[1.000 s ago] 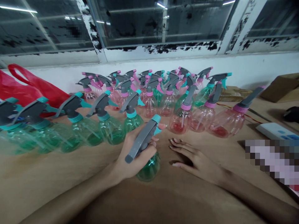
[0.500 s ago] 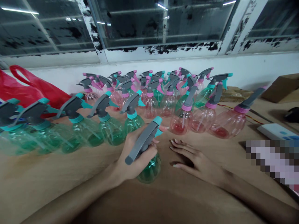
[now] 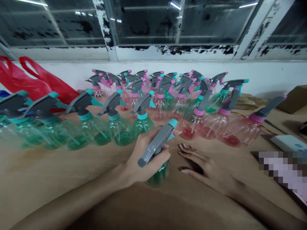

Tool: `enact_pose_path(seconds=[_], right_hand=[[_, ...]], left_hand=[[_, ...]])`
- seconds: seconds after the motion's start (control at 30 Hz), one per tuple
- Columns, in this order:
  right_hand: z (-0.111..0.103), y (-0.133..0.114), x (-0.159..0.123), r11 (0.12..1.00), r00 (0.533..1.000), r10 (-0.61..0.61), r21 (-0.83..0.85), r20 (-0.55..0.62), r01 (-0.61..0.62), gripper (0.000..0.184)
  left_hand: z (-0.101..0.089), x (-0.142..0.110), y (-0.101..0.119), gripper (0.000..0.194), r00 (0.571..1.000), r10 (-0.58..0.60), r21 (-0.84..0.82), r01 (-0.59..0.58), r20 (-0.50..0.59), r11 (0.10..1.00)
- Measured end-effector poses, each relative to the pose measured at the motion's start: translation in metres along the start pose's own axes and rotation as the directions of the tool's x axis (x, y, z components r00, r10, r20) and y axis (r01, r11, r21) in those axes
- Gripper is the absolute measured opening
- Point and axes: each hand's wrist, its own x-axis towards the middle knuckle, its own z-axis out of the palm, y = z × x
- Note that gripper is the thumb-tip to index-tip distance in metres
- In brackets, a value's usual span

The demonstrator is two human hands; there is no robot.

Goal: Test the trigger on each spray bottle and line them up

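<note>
Left hand (image 3: 145, 143) is wrapped around a green spray bottle (image 3: 160, 176), positioned before the bottle rows (image 3: 122, 134) on the table (image 3: 69, 169); right hand (image 3: 208, 167) is set apart, palm down. Translucent body (image 3: 157, 181) is topped by grey spray head (image 3: 158, 144) and turquoise nozzle (image 3: 173, 123). Neck is hidden by the hand; liquid level is indistinct.

No text, label, brand, number or sign can be read here. The blue patches on the flat white plastic-looking box (image 3: 286, 143) at the right are too blurred for reading. The flat pinkish thing (image 3: 284, 172) nearer is covered by pixel blocks, also unreadable.
</note>
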Motion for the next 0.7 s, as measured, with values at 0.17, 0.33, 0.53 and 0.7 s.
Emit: enact_pose_path(seconds=[0.17,0.33,0.53,0.7], right_hand=[[0.0,0.001,0.0,0.999,1.0,-0.012,-0.036,0.007,0.012,0.054],[0.0,0.002,0.0,0.998,0.999,-0.018,-0.053,0.027,0.02,0.054],[0.0,0.001,0.0,1.0,1.0,-0.008,-0.017,0.011,0.008,0.054],[0.0,0.001,0.0,0.999,1.0,-0.006,-0.035,0.01,0.007,0.053]], left_hand=[[-0.004,0.001,0.004,0.019,0.998,0.067,-0.004,-0.067,0.015,0.998],[-0.005,0.001,0.005,0.016,0.998,0.065,0.031,-0.065,0.01,0.997],[0.001,0.002,-0.003,0.011,0.999,0.025,0.023,-0.024,-0.04,0.999],[0.002,0.0,-0.005,0.011,1.0,-0.02,0.007,0.021,-0.008,1.0]])
